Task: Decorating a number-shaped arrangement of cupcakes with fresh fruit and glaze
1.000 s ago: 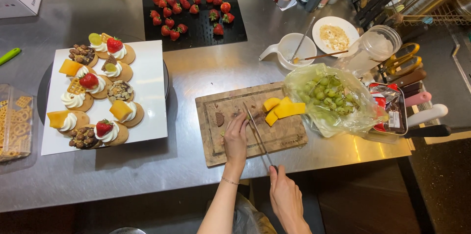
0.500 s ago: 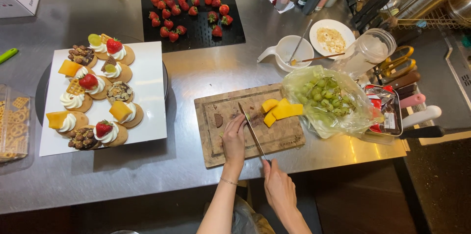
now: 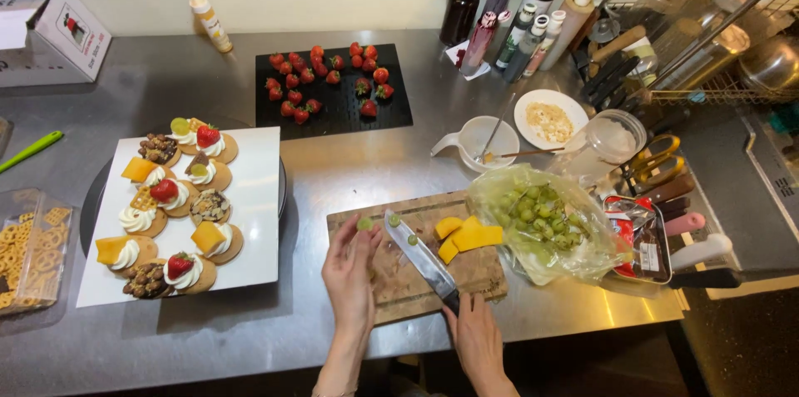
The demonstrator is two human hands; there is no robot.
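Note:
My left hand [image 3: 349, 268] rests over the left part of a wooden cutting board [image 3: 474, 276] and holds a small green grape piece [image 3: 364, 223] at its fingertips. My right hand [image 3: 476, 339] grips the handle of a long knife [image 3: 420, 260] whose blade lies across the board, tip pointing up-left. Two small green grape pieces [image 3: 403, 230] lie by the blade. Orange mango slices [image 3: 468, 237] sit at the board's upper right.
A clear bag of green grapes [image 3: 541, 218] lies right of the board. A white platter [image 3: 254, 197] carries topped biscuits. A black tray [image 3: 391, 110] holds strawberries. Bottles, a white bowl [image 3: 478, 137], a plate [image 3: 549, 118] and a knife rack stand at the back right.
My left hand has lifted a grape piece off the board. The knife has shifted left and turned, its blade now lying flatter across the board's middle. The view has moved closer.

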